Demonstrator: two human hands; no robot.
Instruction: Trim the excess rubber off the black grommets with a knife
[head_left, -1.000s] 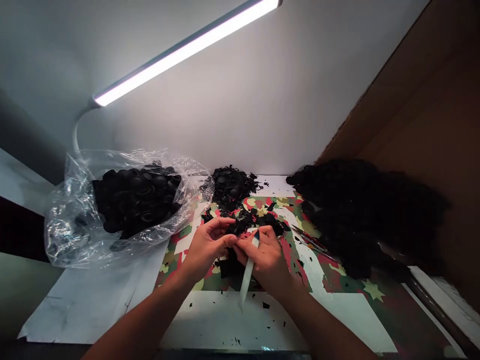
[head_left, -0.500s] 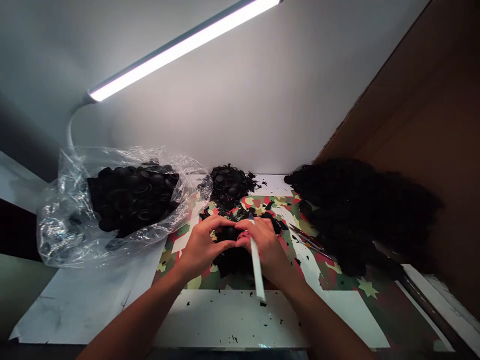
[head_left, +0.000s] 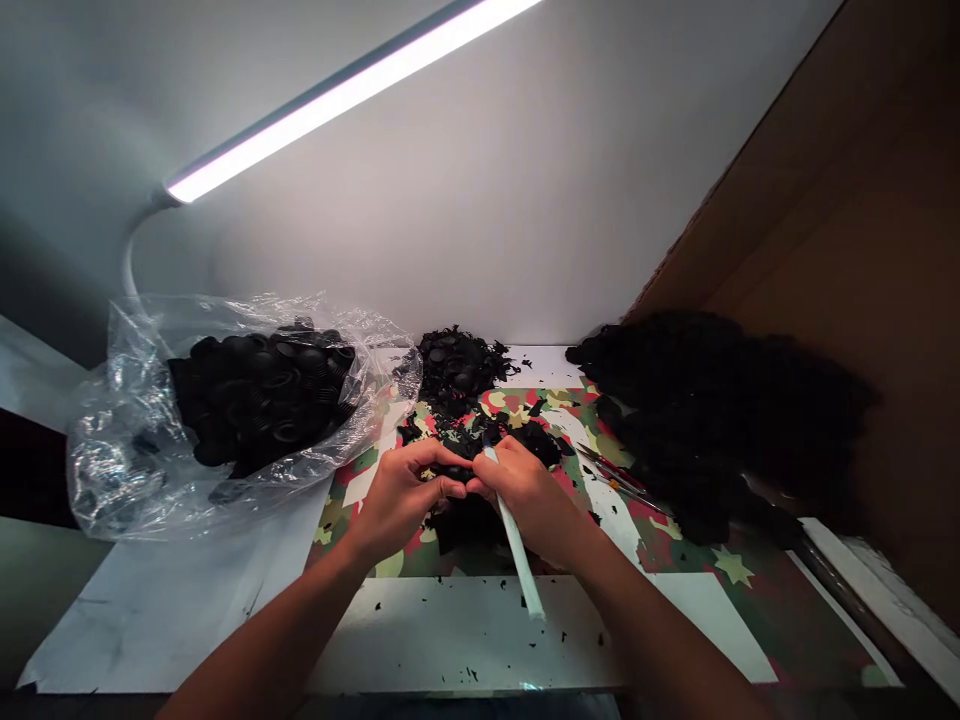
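My left hand [head_left: 401, 495] is closed, thumb and index finger curled round a small black rubber piece [head_left: 452, 472] that they partly hide. Against its fingertips, my right hand [head_left: 532, 490] is closed on a slim white-handled tool [head_left: 519, 560]. The handle slants down toward me past the wrist, and its dark tip points away; I cannot make out the tip's shape. Black scraps [head_left: 469, 435] lie just beyond the fingers, and more black material [head_left: 472, 535] is below them on the camouflage-patterned sheet [head_left: 390, 565].
To the left, a clear plastic bag [head_left: 112, 490] holds many round black parts [head_left: 262, 400]. A smaller heap of black pieces [head_left: 457, 360] sits at the back. At right are a large dark pile [head_left: 720, 420] and red-handled tools [head_left: 611, 470]. A lamp [head_left: 352, 100] shines overhead.
The white handle has swung slightly, its near end shifting right and toward me. My fingertips have drawn closer round the black piece. The view has shifted a little.
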